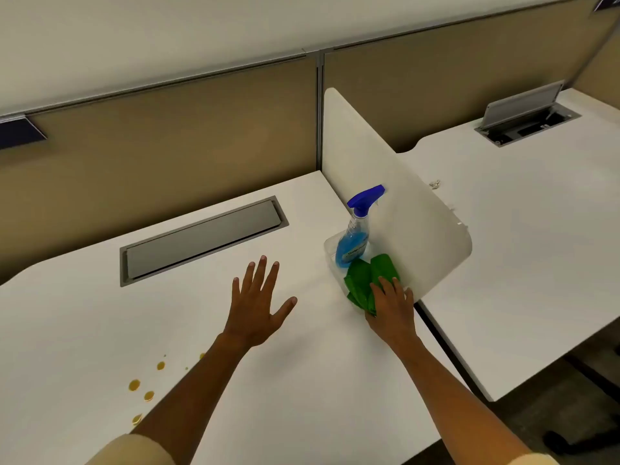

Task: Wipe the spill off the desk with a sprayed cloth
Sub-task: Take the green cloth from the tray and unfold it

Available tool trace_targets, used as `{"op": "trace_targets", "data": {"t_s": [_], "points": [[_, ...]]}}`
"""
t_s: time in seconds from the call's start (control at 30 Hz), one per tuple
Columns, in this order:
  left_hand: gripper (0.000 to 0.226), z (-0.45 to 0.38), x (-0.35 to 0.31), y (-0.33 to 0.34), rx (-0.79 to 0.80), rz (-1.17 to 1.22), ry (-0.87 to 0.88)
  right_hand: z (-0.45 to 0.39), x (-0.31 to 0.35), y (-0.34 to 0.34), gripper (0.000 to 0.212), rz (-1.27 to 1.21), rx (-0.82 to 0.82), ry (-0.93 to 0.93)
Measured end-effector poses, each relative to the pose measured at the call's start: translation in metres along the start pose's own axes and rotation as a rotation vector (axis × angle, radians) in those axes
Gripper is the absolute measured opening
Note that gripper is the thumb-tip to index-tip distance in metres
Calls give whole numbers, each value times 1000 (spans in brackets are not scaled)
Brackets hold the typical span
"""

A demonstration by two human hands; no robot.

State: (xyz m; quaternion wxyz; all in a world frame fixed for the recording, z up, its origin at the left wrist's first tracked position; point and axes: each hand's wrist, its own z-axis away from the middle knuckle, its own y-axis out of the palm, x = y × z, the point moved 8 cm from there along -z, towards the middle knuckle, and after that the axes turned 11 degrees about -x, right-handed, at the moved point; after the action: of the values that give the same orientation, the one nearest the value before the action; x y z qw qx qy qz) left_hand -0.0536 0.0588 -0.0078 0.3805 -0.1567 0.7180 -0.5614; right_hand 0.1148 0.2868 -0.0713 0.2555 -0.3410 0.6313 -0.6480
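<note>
A crumpled green cloth [364, 280] lies in a clear plastic tray [330, 246] at the right side of the white desk [302, 380]. My right hand [394, 308] rests on the cloth's near edge, fingers curled onto it. A spray bottle [354, 241] with blue liquid and a blue trigger head stands in the same tray, just behind the cloth. My left hand [258, 303] hovers flat over the desk's middle with fingers spread, holding nothing. The spill [147, 391] is several yellow-orange drops near the front left, partly hidden by my left forearm.
A grey cable hatch [201, 238] is set into the desk behind my left hand. A curved white divider panel [385, 182] rises right behind the tray. Beyond it stands a second white desk [520, 246] with an open cable hatch [526, 119]. Tan partition walls run along the back.
</note>
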Motion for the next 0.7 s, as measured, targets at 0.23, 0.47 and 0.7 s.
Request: {"op": "trace_targets", "data": {"t_s": [0.23, 0.47, 0.7], "points": [[113, 2, 0, 2, 50, 56, -39, 0, 1, -12, 58, -90, -32, -51], [119, 13, -2, -8, 80, 173, -62, 1, 0, -56, 27, -294, -161, -26], [82, 17, 4, -23, 71, 308, -95, -17, 3, -112, 28, -257, -183, 64]]}}
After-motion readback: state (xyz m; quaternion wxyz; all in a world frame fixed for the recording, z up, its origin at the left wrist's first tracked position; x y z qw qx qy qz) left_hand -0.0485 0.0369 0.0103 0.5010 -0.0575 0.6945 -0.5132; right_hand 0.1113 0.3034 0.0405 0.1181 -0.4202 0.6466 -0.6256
